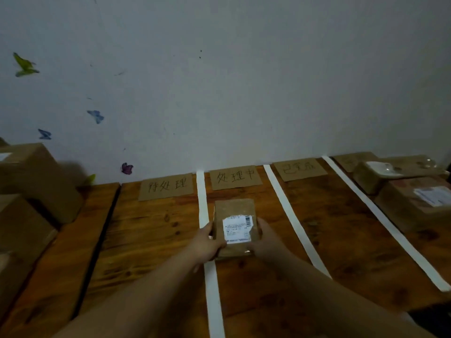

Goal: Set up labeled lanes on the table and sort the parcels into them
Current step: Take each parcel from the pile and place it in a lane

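Two hands hold the parcel [234, 228], left hand [207, 242] and right hand [263, 240] with fingers curled round its side edges; best set it flat on the worktop [151, 240] just beyond the fingers, clear of the tape strip [200, 198] under the left fingers, square to the label card [235, 178] ahead.

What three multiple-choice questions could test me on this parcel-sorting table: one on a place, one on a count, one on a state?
1. Where is the small parcel?
A) in the left lane, under 待处理
B) in the second lane, below the 处理中 sign
C) on the stacked boxes

2. How many white tape strips cross the table?
A) one
B) two
C) three

3. How is the parcel held?
A) by both hands
B) by one hand
C) untouched

Answers:
1 B, it is between the first two strips.
2 C, three strips show.
3 A, the left hand and right hand grip its sides.
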Motion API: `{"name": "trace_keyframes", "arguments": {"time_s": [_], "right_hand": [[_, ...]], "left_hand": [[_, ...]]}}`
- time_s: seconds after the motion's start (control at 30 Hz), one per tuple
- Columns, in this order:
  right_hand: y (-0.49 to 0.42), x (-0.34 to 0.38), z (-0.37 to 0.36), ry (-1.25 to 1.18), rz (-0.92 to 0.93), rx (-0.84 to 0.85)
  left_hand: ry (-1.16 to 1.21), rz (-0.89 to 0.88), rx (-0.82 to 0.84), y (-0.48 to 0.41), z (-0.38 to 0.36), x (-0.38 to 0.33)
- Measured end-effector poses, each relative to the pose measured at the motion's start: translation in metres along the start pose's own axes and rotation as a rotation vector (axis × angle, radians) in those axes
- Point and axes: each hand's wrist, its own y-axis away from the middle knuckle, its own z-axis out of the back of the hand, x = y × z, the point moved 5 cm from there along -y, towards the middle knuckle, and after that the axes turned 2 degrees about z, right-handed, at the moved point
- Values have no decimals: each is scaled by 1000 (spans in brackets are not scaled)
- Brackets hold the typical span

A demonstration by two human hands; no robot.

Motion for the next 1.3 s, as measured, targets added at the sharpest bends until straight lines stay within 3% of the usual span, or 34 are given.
{"name": "trace_keyframes", "arguments": {"time_s": [0.3,0.7,0.83,0.93,1.07,1.3], "right_hand": [[-69,-35,-8,101,96,237],[-145,-32,-25,228,35,204],[-153,-20,-25,306,25,227],[-149,1,-24,501,56,202],[-133,55,-50,490,167,246],[-56,164,-169,543,362,406]], "left_hand": [[-108,-27,-90,-53,-17,29],[-344,-17,-212,-119,14,8],[-511,41,-174,-125,25,-3],[-642,131,-197,-109,50,-8],[-663,156,-277,-62,112,-6],[-691,162,-479,82,250,25]]}}
